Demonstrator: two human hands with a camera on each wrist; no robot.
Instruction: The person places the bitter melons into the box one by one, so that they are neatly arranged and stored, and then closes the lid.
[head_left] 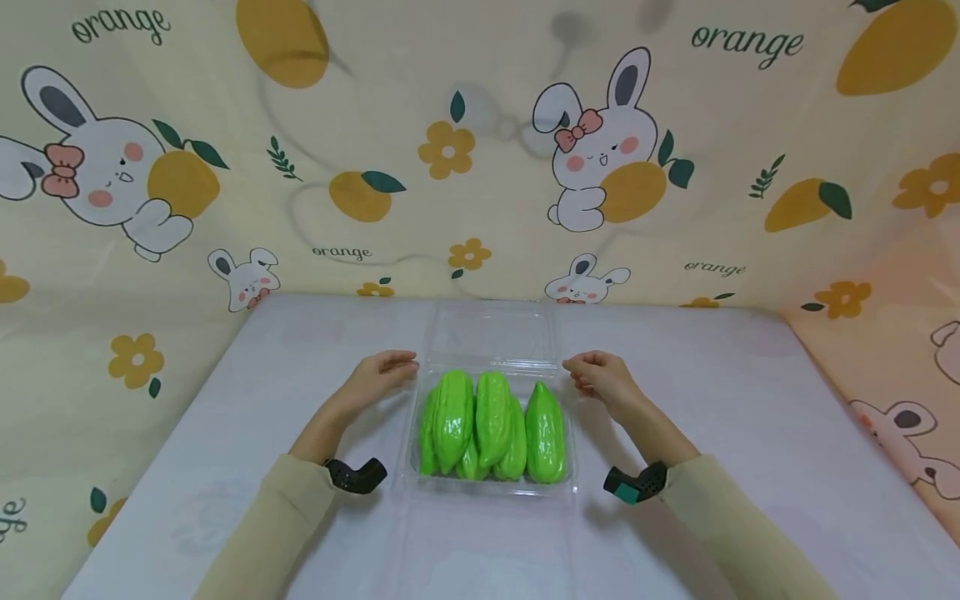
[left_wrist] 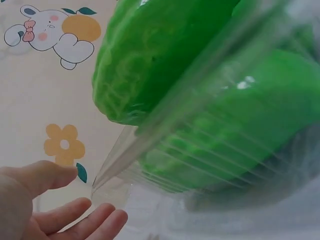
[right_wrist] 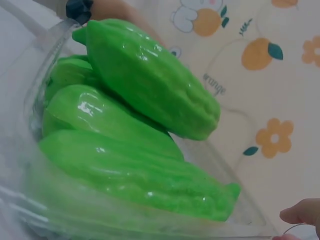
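Observation:
A clear plastic clamshell box (head_left: 495,488) stands in the middle of the table, its hinged lid (head_left: 491,333) lying back behind it. Several glossy green bitter gourds (head_left: 453,421) fill it, some stacked on others; one gourd (head_left: 546,437) lies at the right side. My left hand (head_left: 378,375) is beside the box's back left corner. In the left wrist view its thumb (left_wrist: 50,177) and fingers are spread apart near the rim, gripping nothing. At the back right corner is my right hand (head_left: 603,382), its fingers loosely bent; the right wrist view shows only fingertips near the rim.
A white tabletop (head_left: 247,425) surrounds the box. Behind and at the sides hangs a cream cloth (head_left: 405,125) printed with rabbits and oranges. A faint clear plastic flap (head_left: 483,550) lies in front of the box. Both wrists wear black camera mounts (head_left: 356,477).

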